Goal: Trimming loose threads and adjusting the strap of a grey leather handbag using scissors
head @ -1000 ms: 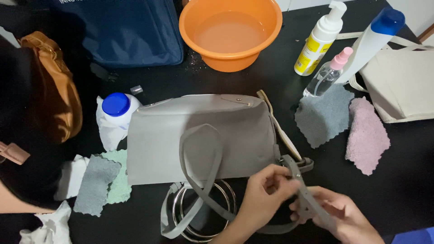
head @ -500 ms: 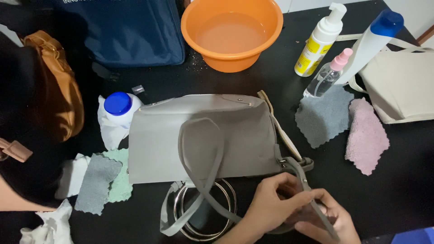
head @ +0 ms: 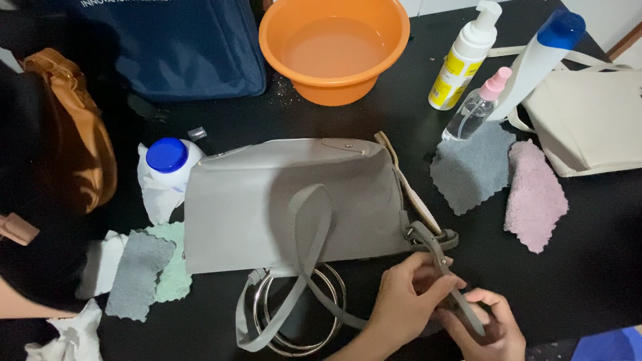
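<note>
A grey leather handbag (head: 267, 207) lies flat on the black table (head: 588, 267). Its long grey strap (head: 435, 247) runs from the bag's right end down between my hands. My left hand (head: 404, 304) pinches the strap near the lower middle. My right hand (head: 491, 327) grips the strap's lower end just to the right. Metal rings (head: 294, 314) and a looped handle (head: 304, 254) lie below the bag.
An orange basin (head: 334, 47) of water stands at the top. A pump bottle (head: 465, 57), a pink-capped spray bottle (head: 476, 107), a blue-capped bottle (head: 538, 57), grey cloth (head: 471, 167), pink cloth (head: 531, 197), cream bag (head: 588, 120), brown bag (head: 73, 134), navy bag (head: 174, 47).
Both hands have slid down and right along the strap, then closed tighter on it. The bag has stayed put.
</note>
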